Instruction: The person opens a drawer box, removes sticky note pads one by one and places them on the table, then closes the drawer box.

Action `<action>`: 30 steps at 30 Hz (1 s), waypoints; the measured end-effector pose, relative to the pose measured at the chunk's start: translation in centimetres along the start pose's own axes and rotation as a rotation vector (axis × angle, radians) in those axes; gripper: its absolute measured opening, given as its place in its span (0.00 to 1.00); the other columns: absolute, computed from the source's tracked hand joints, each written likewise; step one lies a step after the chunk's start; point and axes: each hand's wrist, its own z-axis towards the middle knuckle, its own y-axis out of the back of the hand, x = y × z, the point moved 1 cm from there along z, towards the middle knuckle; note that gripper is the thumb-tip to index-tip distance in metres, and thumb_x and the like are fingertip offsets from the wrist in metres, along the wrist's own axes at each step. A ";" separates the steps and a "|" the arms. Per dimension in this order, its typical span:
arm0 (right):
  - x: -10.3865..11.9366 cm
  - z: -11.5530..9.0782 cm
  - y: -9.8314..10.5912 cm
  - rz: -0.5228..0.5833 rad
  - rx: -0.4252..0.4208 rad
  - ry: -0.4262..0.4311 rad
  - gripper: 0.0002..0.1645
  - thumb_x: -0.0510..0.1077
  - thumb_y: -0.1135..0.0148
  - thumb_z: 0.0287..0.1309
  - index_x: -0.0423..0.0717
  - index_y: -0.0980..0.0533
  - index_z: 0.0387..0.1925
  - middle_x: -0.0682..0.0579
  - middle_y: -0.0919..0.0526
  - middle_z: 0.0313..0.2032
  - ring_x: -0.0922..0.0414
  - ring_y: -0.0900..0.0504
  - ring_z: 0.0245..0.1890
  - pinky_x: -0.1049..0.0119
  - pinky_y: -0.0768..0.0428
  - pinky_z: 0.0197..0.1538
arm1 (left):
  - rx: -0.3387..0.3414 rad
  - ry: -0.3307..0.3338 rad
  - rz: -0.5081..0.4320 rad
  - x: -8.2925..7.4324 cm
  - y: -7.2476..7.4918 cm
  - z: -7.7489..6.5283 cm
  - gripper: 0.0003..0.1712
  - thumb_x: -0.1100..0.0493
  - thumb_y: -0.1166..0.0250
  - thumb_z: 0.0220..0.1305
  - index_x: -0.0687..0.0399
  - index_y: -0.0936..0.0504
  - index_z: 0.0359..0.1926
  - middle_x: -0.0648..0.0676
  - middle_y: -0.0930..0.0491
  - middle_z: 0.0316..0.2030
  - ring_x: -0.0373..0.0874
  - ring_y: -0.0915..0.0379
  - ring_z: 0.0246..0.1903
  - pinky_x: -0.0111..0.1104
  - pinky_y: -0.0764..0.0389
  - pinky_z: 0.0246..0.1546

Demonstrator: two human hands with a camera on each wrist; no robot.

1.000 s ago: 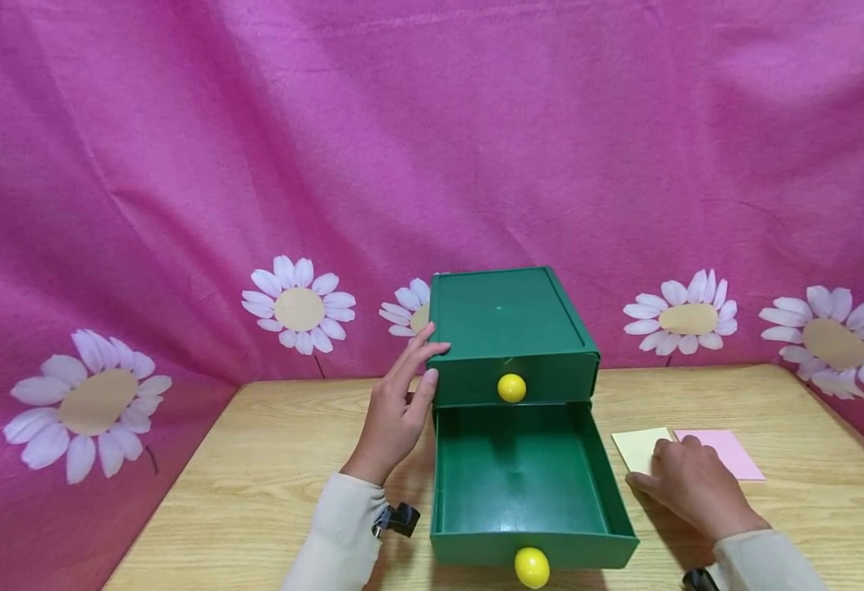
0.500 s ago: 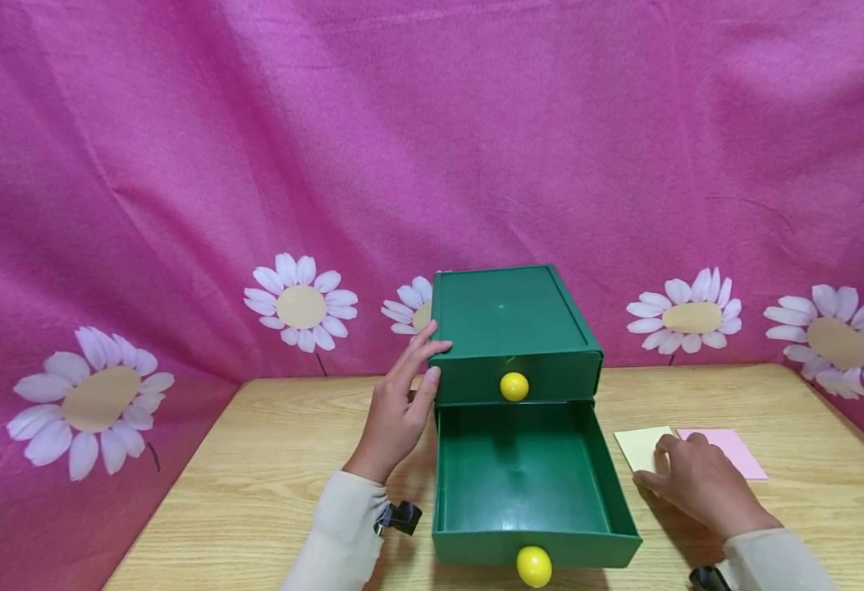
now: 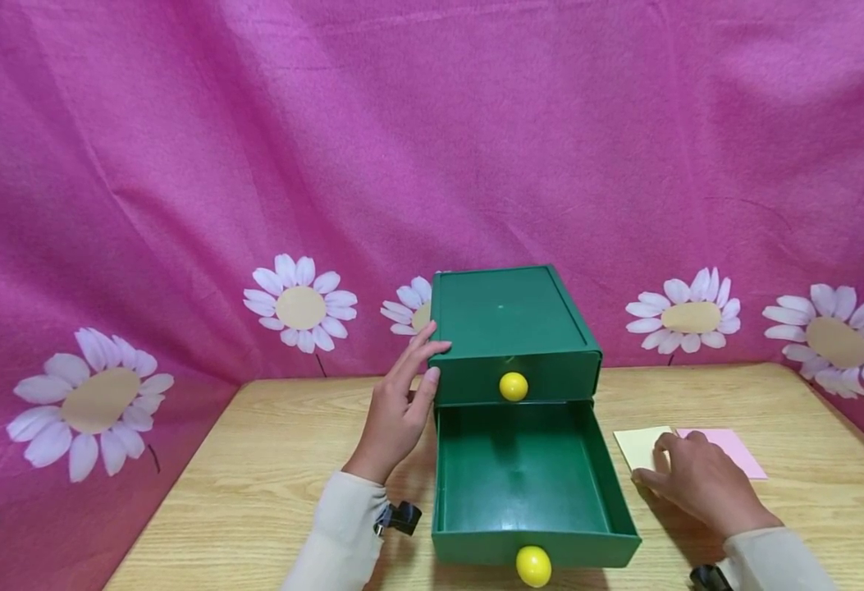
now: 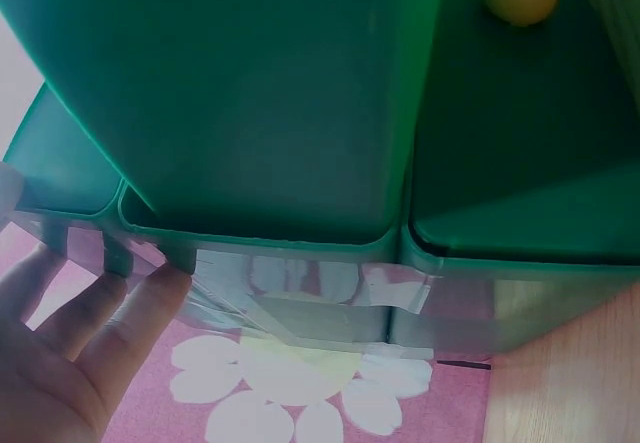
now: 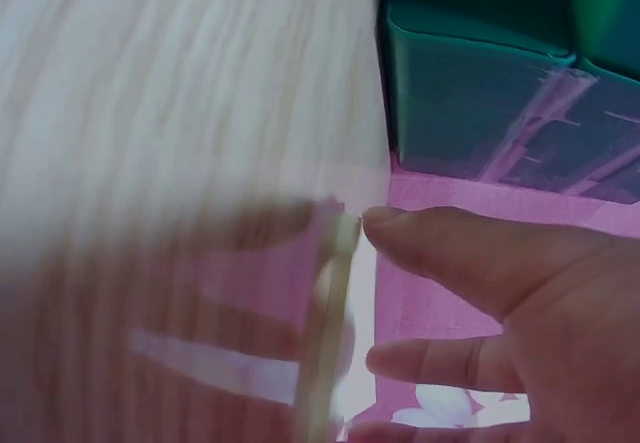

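A green two-drawer cabinet point(image 3: 505, 308) with yellow knobs stands mid-table, its lower drawer point(image 3: 523, 476) pulled out and bare inside. My left hand point(image 3: 396, 410) rests against the cabinet's left side, fingertips at the top edge. The left wrist view shows the fingers point(image 4: 130, 333) fairly straight along the clear side wall. To the right of the drawer, my right hand point(image 3: 705, 484) reaches over a yellow sticky-note pad point(image 3: 640, 450). Its thumb point(image 5: 430, 238) touches the pad's near corner, and a finger lies against the top. Part of a pink sticky-note pad point(image 3: 738, 451) is hidden behind that hand.
A wooden table point(image 3: 276, 492) lies beneath everything. Behind and at the sides hangs a pink cloth point(image 3: 513, 131) with large white daisies. The pulled-out drawer's front, with its yellow knob point(image 3: 533, 566), juts toward me between my two hands.
The view has shifted slightly. My right hand has moved a little to the right at the yellow pad, its thumb still by the near edge. My left hand stays on the cabinet.
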 end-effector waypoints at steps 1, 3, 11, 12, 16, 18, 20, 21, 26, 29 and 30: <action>-0.1 0.0 0.1 0.007 0.000 0.000 0.24 0.55 0.26 0.45 0.40 0.24 0.30 0.45 0.28 0.25 0.48 0.29 0.28 0.50 0.25 0.29 | 0.000 0.000 0.001 0.0 0.0 0.0 0.20 0.58 0.50 0.74 0.39 0.29 0.64 0.47 0.40 0.71 0.41 0.38 0.66 0.30 0.18 0.28; -0.2 0.0 0.5 0.018 -0.001 -0.005 0.29 0.57 0.26 0.44 0.36 0.22 0.36 0.41 0.25 0.28 0.45 0.27 0.30 0.47 0.23 0.32 | 0.001 -0.002 0.001 0.0 0.0 0.0 0.20 0.58 0.50 0.74 0.39 0.29 0.64 0.46 0.40 0.71 0.40 0.38 0.65 0.30 0.19 0.27; 0.1 -0.2 2.1 0.054 -0.014 -0.010 0.34 0.57 0.29 0.48 0.33 0.23 0.47 0.40 0.23 0.32 0.45 0.24 0.31 0.44 0.23 0.34 | 0.004 -0.002 -0.012 0.0 0.0 0.1 0.20 0.58 0.50 0.74 0.40 0.29 0.64 0.47 0.40 0.71 0.40 0.41 0.67 0.31 0.17 0.33; 0.3 -0.2 2.3 0.060 -0.020 -0.004 0.34 0.57 0.29 0.49 0.34 0.23 0.47 0.40 0.23 0.33 0.45 0.24 0.31 0.44 0.23 0.34 | 0.004 -0.003 -0.011 0.0 0.0 0.1 0.20 0.58 0.49 0.74 0.40 0.29 0.64 0.47 0.40 0.71 0.41 0.41 0.67 0.31 0.17 0.34; 1.2 -0.4 2.8 0.073 -0.073 0.036 0.34 0.58 0.28 0.47 0.36 0.22 0.48 0.36 0.21 0.37 0.41 0.22 0.35 0.42 0.23 0.35 | 0.002 -0.002 -0.007 0.1 0.0 0.1 0.21 0.57 0.49 0.74 0.39 0.29 0.64 0.47 0.40 0.71 0.40 0.41 0.67 0.32 0.17 0.35; 1.8 -0.6 3.2 0.078 -0.105 0.061 0.33 0.58 0.28 0.47 0.37 0.21 0.47 0.34 0.20 0.40 0.40 0.22 0.37 0.41 0.23 0.36 | 0.003 -0.001 -0.010 0.0 0.0 0.0 0.21 0.57 0.49 0.74 0.39 0.29 0.64 0.47 0.41 0.71 0.40 0.41 0.68 0.32 0.17 0.36; 2.5 -0.8 3.6 0.086 -0.120 0.076 0.33 0.58 0.28 0.47 0.38 0.21 0.47 0.35 0.20 0.40 0.41 0.22 0.36 0.42 0.23 0.35 | 0.006 0.001 -0.014 0.0 0.0 0.0 0.21 0.57 0.49 0.74 0.39 0.29 0.64 0.47 0.41 0.71 0.40 0.42 0.68 0.31 0.17 0.36; 2.8 -0.9 3.8 0.090 -0.129 0.084 0.32 0.58 0.28 0.47 0.38 0.21 0.46 0.36 0.20 0.40 0.43 0.22 0.35 0.44 0.23 0.34 | 0.006 0.002 -0.015 0.0 0.0 0.1 0.21 0.58 0.50 0.74 0.39 0.29 0.64 0.47 0.41 0.71 0.40 0.42 0.68 0.31 0.17 0.36; 4.5 -1.8 5.0 0.120 -0.177 0.124 0.31 0.58 0.28 0.48 0.40 0.20 0.47 0.40 0.19 0.40 0.49 0.21 0.32 0.50 0.23 0.30 | 0.007 0.003 -0.012 -0.1 0.0 0.1 0.20 0.58 0.50 0.74 0.40 0.29 0.64 0.47 0.41 0.71 0.41 0.43 0.68 0.32 0.17 0.38; 5.3 -2.3 5.6 0.137 -0.217 0.157 0.31 0.58 0.27 0.48 0.42 0.20 0.47 0.40 0.18 0.42 0.48 0.19 0.34 0.51 0.23 0.30 | 0.008 0.008 -0.012 -0.1 0.0 0.1 0.20 0.57 0.50 0.75 0.40 0.29 0.64 0.47 0.41 0.72 0.40 0.43 0.68 0.32 0.17 0.38; 5.5 -2.5 5.8 0.140 -0.230 0.167 0.30 0.58 0.27 0.48 0.42 0.20 0.47 0.40 0.18 0.43 0.48 0.19 0.35 0.51 0.23 0.30 | 0.009 0.010 -0.012 -0.1 0.0 0.1 0.20 0.57 0.50 0.75 0.40 0.29 0.64 0.47 0.41 0.72 0.40 0.43 0.69 0.31 0.17 0.38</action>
